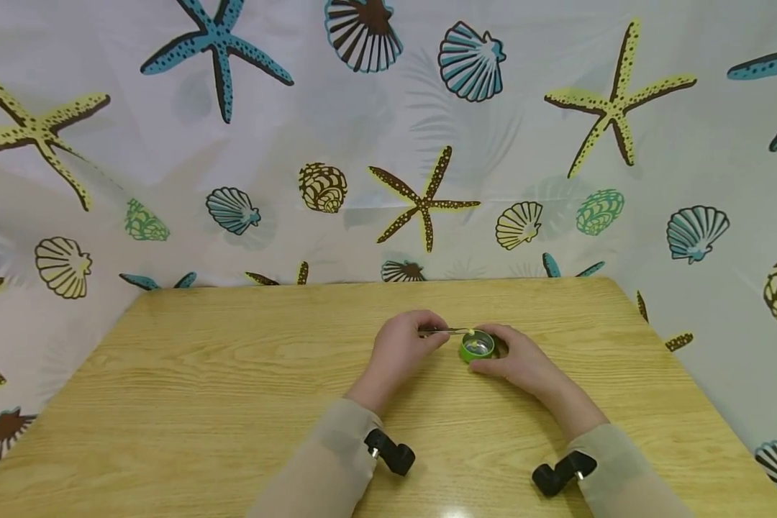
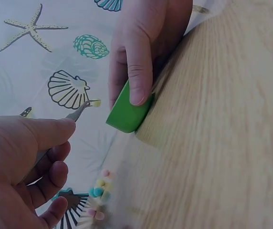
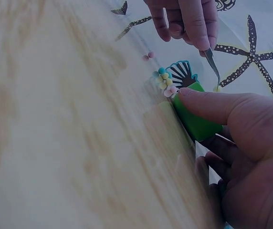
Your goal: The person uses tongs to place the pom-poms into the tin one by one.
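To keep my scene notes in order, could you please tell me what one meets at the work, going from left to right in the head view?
Left hand → tweezers → green container → right hand.

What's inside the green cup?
The green cup shows a shiny, silvery interior with a yellowish spot too small to identify. Its near side hides part of the inside; the wrist views show only its outside.
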{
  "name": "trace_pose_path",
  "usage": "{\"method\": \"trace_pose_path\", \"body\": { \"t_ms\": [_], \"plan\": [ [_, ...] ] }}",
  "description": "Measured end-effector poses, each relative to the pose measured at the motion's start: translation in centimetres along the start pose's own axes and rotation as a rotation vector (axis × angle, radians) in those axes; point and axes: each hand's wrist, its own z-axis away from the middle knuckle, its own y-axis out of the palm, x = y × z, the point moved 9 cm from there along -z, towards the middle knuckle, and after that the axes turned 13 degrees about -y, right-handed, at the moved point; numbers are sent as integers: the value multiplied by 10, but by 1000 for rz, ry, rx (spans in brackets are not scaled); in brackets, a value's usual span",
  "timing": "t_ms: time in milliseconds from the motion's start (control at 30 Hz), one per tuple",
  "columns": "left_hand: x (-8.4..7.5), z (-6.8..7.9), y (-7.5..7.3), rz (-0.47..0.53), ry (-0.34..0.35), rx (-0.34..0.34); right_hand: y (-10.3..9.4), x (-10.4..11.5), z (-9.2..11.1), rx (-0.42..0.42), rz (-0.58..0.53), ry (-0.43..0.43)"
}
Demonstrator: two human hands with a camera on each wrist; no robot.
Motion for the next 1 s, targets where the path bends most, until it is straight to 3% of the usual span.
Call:
{"method": "trace_pose_path", "body": {
  "t_ms": [667, 1000],
  "plan": [
    [-1, -2, 9, -52, 11, -12, -5, 1, -3, -6, 6, -15],
    [11, -5, -9, -25, -53, -72, -1, -1, -2, -3, 0, -18]
  ]
}}
